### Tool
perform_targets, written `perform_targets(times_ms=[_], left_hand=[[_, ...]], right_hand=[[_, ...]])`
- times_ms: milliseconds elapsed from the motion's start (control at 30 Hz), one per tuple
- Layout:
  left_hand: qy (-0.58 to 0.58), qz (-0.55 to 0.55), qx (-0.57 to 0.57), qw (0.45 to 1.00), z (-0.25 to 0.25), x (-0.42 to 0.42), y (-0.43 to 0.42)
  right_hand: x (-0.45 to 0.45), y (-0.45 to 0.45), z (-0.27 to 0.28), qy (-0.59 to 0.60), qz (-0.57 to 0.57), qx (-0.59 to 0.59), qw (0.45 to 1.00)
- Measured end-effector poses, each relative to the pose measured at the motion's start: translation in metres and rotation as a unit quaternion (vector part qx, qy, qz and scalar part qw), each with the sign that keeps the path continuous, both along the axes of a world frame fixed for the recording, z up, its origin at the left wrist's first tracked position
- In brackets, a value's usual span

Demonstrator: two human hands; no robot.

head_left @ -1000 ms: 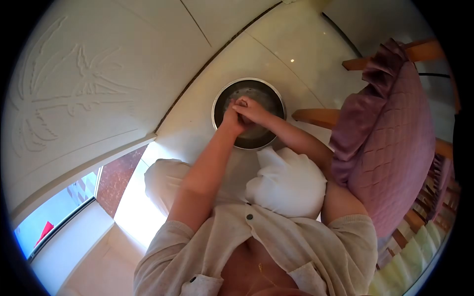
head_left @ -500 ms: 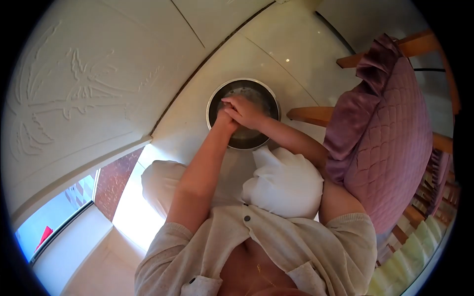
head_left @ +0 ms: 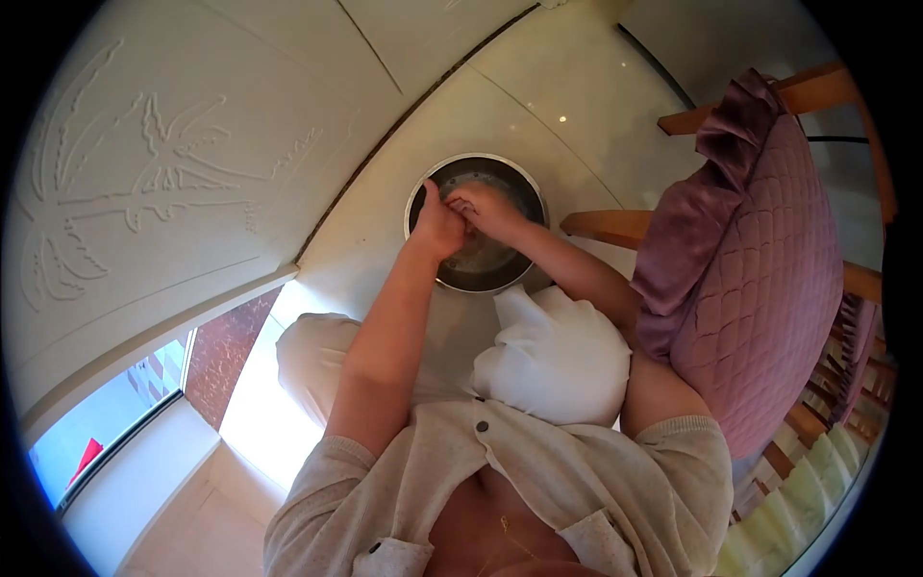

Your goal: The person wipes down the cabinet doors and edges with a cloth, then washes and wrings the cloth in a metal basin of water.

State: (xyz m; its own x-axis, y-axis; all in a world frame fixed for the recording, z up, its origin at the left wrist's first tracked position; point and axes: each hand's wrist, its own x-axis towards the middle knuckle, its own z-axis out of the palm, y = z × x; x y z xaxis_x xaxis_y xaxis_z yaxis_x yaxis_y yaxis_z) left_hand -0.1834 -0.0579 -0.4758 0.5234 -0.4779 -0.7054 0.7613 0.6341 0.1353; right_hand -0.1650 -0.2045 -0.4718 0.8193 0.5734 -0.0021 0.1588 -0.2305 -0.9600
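A round metal basin (head_left: 524,264) with a pale rim and dark inner wall stands on the tiled floor, with cloudy, bubbly liquid inside. My left hand (head_left: 439,227) is over its left part, thumb pointing up and apart, the other fingers curled toward my right hand and partly hidden. Close against it, my right hand (head_left: 486,211) has its fingers bent together at the left hand's fingers. Anything between the two hands is too small or hidden to make out.
At the right is a wooden chair (head_left: 606,227) with a quilted pink cushion (head_left: 760,279). A white panel with raised patterns (head_left: 154,183) rises at the left. My light-clothed knees (head_left: 558,361) are just below the basin.
My right hand, which lay across my left hand, has drawn back to the right. The left thumb now stands up, separate from the right hand.
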Motion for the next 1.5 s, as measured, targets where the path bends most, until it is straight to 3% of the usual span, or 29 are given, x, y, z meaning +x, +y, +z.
perform_targets(times_ms=[100,167,267,367,567,833,933,1000,1100,1133,1167,1200,1267,1333,1367,1400,1433,1467,1500], left_hand=[[-0.028,-0.074,0.1,0.992,0.013,0.004,-0.012],[-0.02,-0.077,0.262,0.962,0.044,0.003,-0.02],[-0.005,-0.035,0.198,0.98,0.016,0.005,-0.016],[-0.018,0.046,0.112,0.992,0.025,0.0,-0.028],[-0.048,0.108,0.094,0.989,0.017,-0.005,-0.038],[-0.026,0.079,0.118,0.989,0.034,-0.006,-0.043],[-0.035,0.069,0.116,0.99,0.031,-0.007,-0.044],[-0.037,0.061,0.115,0.991,0.028,-0.006,-0.043],[-0.045,0.054,0.129,0.989,0.024,-0.002,-0.042],[-0.091,0.005,0.232,0.968,0.023,-0.002,-0.04],[-0.137,-0.044,0.332,0.932,0.023,-0.001,-0.038],[-0.138,-0.043,0.331,0.932,0.024,0.0,-0.036],[-0.258,-0.105,0.462,0.842,0.024,0.003,-0.032],[-0.303,-0.077,0.471,0.825,0.018,0.007,-0.029],[-0.345,-0.05,0.478,0.806,0.015,0.006,-0.029],[-0.344,-0.049,0.478,0.807,0.023,0.004,-0.031],[-0.212,-0.015,0.382,0.899,0.036,0.003,-0.032],[-0.074,0.02,0.273,0.959,0.049,0.005,-0.032],[-0.076,0.021,0.274,0.958,0.051,0.007,-0.031]], right_hand=[[0.004,-0.001,0.006,-0.051,-0.037,-0.039,0.997],[0.003,0.001,0.008,-0.072,-0.071,-0.049,0.994],[0.002,0.004,0.012,-0.052,-0.122,-0.055,0.99],[0.0,0.007,0.013,-0.009,-0.144,-0.052,0.988],[-0.004,0.011,0.008,-0.007,-0.17,-0.072,0.983],[-0.003,0.006,0.011,-0.008,-0.173,-0.118,0.978],[-0.003,0.006,0.013,-0.035,-0.171,-0.136,0.975],[-0.001,0.004,0.02,-0.064,-0.133,-0.236,0.961],[0.009,-0.003,0.035,-0.133,-0.117,-0.241,0.954],[0.012,-0.007,0.036,-0.133,-0.117,-0.243,0.954],[0.018,-0.009,0.038,-0.135,-0.123,-0.208,0.961],[0.023,-0.01,0.037,-0.137,-0.128,-0.172,0.967],[0.026,-0.008,0.032,-0.129,-0.14,-0.116,0.975],[0.027,-0.004,0.018,-0.119,-0.151,-0.058,0.98],[0.026,-0.002,0.011,-0.059,-0.142,0.004,0.988],[0.024,-0.001,0.003,0.001,-0.133,0.065,0.989],[0.022,0.0,-0.003,0.001,-0.133,0.065,0.989],[0.021,0.001,-0.009,0.109,-0.153,0.134,0.973],[0.022,0.004,-0.004,0.215,-0.169,0.201,0.941]])
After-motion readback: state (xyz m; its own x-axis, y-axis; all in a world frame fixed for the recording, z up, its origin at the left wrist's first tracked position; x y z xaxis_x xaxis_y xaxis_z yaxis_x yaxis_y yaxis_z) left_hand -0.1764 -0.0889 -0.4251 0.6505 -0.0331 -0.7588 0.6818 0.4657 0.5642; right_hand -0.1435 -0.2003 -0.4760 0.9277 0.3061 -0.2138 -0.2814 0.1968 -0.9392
